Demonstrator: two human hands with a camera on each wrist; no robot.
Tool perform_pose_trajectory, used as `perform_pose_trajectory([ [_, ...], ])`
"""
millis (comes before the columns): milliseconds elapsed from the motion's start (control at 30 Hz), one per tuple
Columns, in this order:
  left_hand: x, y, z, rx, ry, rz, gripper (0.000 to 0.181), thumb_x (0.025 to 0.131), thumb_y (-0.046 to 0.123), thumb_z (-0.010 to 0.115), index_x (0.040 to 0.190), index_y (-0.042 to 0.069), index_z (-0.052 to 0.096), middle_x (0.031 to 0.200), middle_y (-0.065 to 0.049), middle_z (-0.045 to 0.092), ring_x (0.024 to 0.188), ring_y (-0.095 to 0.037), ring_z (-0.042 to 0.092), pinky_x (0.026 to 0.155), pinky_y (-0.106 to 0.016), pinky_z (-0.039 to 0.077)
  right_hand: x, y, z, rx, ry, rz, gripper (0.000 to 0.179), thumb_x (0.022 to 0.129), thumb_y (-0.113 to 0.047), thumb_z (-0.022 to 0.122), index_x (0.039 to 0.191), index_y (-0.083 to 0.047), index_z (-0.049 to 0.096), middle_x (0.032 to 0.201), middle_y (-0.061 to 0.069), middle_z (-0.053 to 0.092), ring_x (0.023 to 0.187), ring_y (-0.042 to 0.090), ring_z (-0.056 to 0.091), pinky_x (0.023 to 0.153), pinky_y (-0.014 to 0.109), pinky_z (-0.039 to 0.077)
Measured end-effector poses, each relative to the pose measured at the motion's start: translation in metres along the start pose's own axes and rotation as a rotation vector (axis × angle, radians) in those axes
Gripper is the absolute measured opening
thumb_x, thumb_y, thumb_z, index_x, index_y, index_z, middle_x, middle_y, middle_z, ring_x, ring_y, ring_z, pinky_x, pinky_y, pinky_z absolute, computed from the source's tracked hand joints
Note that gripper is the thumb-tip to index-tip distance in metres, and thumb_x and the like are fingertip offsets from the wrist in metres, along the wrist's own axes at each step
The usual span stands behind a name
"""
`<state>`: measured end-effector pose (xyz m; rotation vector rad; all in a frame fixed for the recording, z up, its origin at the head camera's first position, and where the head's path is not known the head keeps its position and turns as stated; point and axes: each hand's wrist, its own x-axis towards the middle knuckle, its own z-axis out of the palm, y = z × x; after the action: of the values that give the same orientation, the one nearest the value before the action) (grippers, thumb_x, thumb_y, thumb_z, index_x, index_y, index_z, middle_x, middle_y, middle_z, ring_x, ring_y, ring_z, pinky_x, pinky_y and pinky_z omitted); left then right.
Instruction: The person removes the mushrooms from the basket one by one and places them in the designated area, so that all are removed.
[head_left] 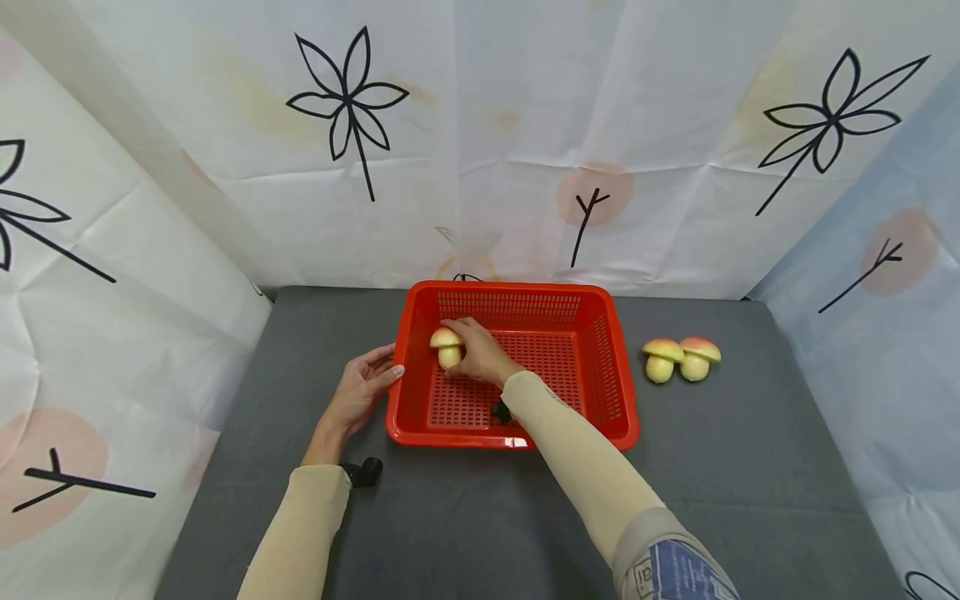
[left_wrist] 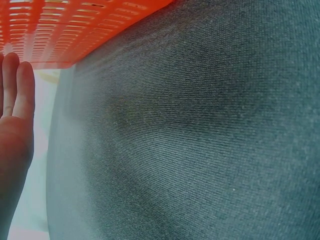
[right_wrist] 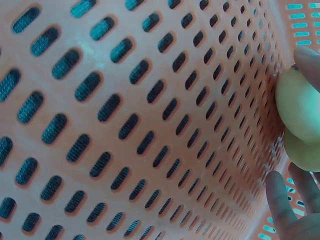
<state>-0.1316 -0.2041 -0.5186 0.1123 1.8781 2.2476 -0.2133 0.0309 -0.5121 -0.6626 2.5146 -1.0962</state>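
Inside the red plastic basket [head_left: 525, 437], my right hand [head_left: 480, 354] holds a mushroom [head_left: 448, 356] with a pinkish-yellow cap and pale stem. The mushroom is by the basket's left wall. In the right wrist view, one digit lies on top of the mushroom [right_wrist: 302, 107] and other fingertips [right_wrist: 280, 197] are beneath it; part of that hand is cut off by the frame. My left hand [head_left: 360, 392] touches the basket's left rim with its thumb. Its fingers [left_wrist: 24, 90] look straight against the outer wall in the left wrist view.
Two similar mushrooms, one [head_left: 661, 360] beside the other [head_left: 699, 358], sit on the grey table [head_left: 750, 467] right of the basket. White cloth with black leaf drawings [head_left: 480, 150] hangs behind and on both sides. Each wrist has a black camera strap.
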Motion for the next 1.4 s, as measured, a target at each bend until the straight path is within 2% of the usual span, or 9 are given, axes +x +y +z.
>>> perform_pose_trajectory([
  [500, 0.001, -0.003, -0.002, 0.003, 0.004, -0.007, 0.056, 0.099, -0.001, 0.062, 0.149, -0.011, 0.038, 0.143, -0.032, 0.047, 0.114, -0.014, 0.063, 0.094, -0.028, 0.055, -0.010, -0.004, -0.009, 0.134, 0.029, 0.006, 0.087, 0.079, -0.013, 0.089, 0.153, -0.010, 0.044, 0.141, 0.011, 0.051, 0.123, 0.028, 0.052, 0.104, 0.046, 0.047],
  [933, 0.000, -0.001, -0.002, 0.008, 0.000, -0.002, 0.057, 0.099, 0.000, 0.063, 0.149, -0.011, 0.037, 0.140, -0.027, 0.051, 0.114, -0.013, 0.063, 0.094, -0.028, 0.055, -0.028, -0.027, -0.029, 0.211, 0.079, -0.088, 0.086, 0.078, -0.016, 0.091, 0.152, -0.013, 0.046, 0.141, 0.004, 0.054, 0.124, 0.021, 0.052, 0.104, 0.044, 0.048],
  [1133, 0.000, -0.001, -0.001, 0.012, -0.001, 0.002, 0.057, 0.099, 0.000, 0.063, 0.149, -0.011, 0.037, 0.142, -0.030, 0.049, 0.114, -0.014, 0.062, 0.094, -0.028, 0.055, -0.039, -0.037, -0.038, 0.208, 0.105, -0.126, 0.085, 0.078, -0.018, 0.090, 0.151, -0.013, 0.047, 0.143, 0.003, 0.053, 0.127, 0.021, 0.051, 0.105, 0.047, 0.047],
  [1400, 0.001, -0.002, -0.001, 0.016, 0.002, 0.008, 0.057, 0.099, 0.000, 0.064, 0.148, -0.012, 0.038, 0.142, -0.032, 0.047, 0.116, -0.017, 0.062, 0.095, -0.029, 0.055, -0.053, -0.045, -0.049, 0.243, 0.133, -0.193, 0.084, 0.077, -0.015, 0.091, 0.150, -0.016, 0.049, 0.139, 0.001, 0.054, 0.120, 0.018, 0.053, 0.102, 0.044, 0.050],
])
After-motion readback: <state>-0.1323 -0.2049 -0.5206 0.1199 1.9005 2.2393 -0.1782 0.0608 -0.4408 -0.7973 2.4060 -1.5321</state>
